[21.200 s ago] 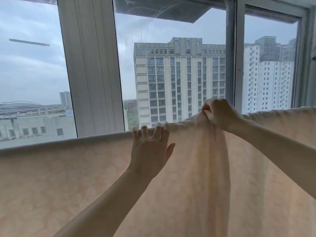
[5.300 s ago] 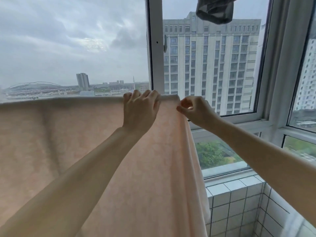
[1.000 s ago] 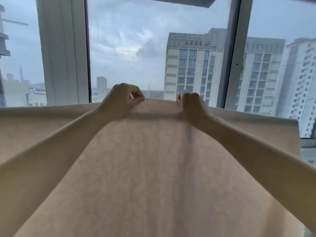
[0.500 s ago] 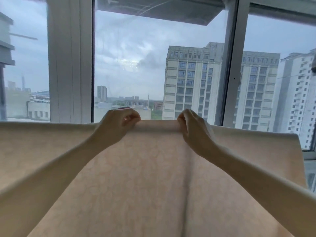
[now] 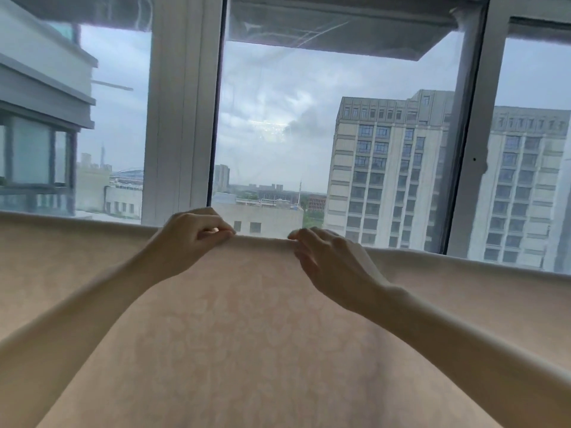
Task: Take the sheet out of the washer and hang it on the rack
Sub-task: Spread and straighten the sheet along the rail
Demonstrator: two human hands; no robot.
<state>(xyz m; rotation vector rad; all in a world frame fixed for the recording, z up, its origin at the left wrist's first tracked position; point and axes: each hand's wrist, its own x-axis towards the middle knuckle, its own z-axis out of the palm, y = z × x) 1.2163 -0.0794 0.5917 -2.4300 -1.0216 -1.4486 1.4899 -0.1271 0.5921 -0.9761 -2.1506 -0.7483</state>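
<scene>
No writing, label, brand or number is readable on the sheet [image 5: 262,335], the window frame [image 5: 182,118] or the buildings [image 5: 386,180].

I record the following against the earlier views. The bunched fold that the right hand [image 5: 332,264] gripped twenty-one seconds ago is gone, and the sheet [image 5: 262,335] now hangs smooth along its top fold. The left hand [image 5: 191,234], then flat with spread fingers, now pinches that fold. Five seconds ago both hands worked at the sheet's right end; now cloth runs out on either side of them. In the last half second the right hand has turned and its fingers have loosened on the near face. Grip there unconfirmed.
</scene>
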